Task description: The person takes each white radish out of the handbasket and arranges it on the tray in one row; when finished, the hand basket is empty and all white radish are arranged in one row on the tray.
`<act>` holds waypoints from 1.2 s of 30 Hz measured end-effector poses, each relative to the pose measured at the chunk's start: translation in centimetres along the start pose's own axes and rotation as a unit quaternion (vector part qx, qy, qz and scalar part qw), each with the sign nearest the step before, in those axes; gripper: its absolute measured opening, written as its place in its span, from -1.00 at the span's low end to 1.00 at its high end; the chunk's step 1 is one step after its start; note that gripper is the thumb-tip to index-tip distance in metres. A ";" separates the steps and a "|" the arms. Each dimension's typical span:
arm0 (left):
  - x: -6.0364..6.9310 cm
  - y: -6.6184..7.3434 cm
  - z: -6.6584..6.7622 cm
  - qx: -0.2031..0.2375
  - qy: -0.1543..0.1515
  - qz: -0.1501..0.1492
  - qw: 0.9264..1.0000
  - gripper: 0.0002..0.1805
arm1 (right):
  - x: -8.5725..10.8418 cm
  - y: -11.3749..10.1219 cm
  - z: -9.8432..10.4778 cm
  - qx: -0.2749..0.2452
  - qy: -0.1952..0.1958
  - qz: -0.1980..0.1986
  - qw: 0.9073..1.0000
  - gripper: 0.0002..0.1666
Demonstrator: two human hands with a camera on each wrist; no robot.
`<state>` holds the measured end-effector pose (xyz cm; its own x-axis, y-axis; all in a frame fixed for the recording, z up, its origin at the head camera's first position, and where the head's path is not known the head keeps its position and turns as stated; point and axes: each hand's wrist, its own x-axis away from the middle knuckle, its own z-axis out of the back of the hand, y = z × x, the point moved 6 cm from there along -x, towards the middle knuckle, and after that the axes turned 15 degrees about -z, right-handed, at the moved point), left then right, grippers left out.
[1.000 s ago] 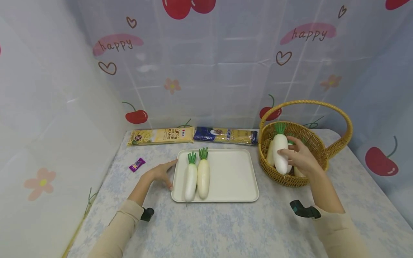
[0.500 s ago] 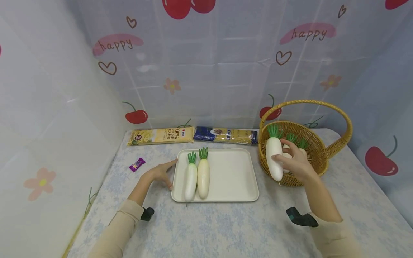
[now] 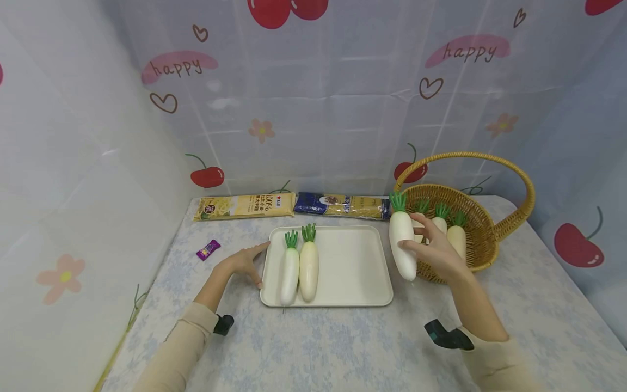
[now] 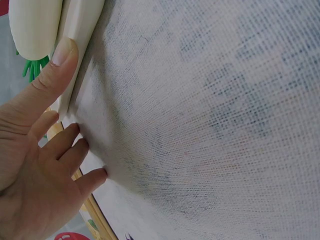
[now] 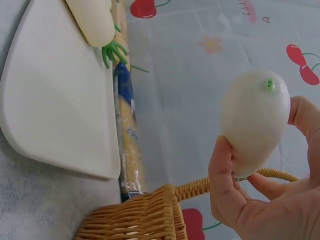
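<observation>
My right hand point(image 3: 436, 251) grips a white radish point(image 3: 403, 245) with green leaves, held above the gap between the tray's right end and the basket. In the right wrist view, the radish point(image 5: 255, 117) shows its tip end, with thumb and fingers around it. A white rectangular tray point(image 3: 350, 267) bears two radishes side by side on its left part, a whiter one point(image 3: 290, 276) and a creamier one point(image 3: 309, 272). My left hand point(image 3: 242, 265) touches the tray's left edge, thumb and forefinger spread apart. The left wrist view shows the thumb point(image 4: 57, 70) against the rim.
A wicker basket point(image 3: 482, 245) with a tall handle stands at the right, several radishes point(image 3: 457, 241) inside. Along the back lie a yellow noodle packet point(image 3: 245, 207) and a blue-and-yellow one point(image 3: 343, 207). A small purple wrapped sweet point(image 3: 208, 250) lies left of the tray.
My right hand has carried the radish leftward out of the basket toward the tray, uncovering the radishes inside. The left hand has stayed at the tray's edge.
</observation>
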<state>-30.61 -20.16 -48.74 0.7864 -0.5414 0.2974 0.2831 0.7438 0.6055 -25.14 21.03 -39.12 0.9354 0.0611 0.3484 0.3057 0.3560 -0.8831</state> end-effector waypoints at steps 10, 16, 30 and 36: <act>0.1 0.1 0.0 0.004 0.000 -0.003 1.000 0.33 | -0.5 -0.3 -1.7 -0.012 -0.018 -0.008 1.000 0.00; 0.1 0.1 0.0 0.004 -0.001 0.000 1.000 0.33 | -1.2 -0.4 -2.8 -0.029 -0.028 -0.010 0.999 0.02; 0.2 0.1 0.1 0.006 0.001 -0.002 1.000 0.33 | -2.7 -0.4 -5.0 -0.015 -0.026 -0.019 0.999 0.00; 0.2 0.2 -0.1 0.006 -0.003 -0.005 1.000 0.34 | -3.3 -0.2 -5.8 -0.027 -0.034 -0.029 0.999 -0.01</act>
<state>-30.39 -20.09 -48.65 0.7806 -0.5509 0.2952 0.2841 0.7334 0.6176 -27.26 15.34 -41.89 0.9025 0.1055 0.4175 0.3693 0.3093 -0.8763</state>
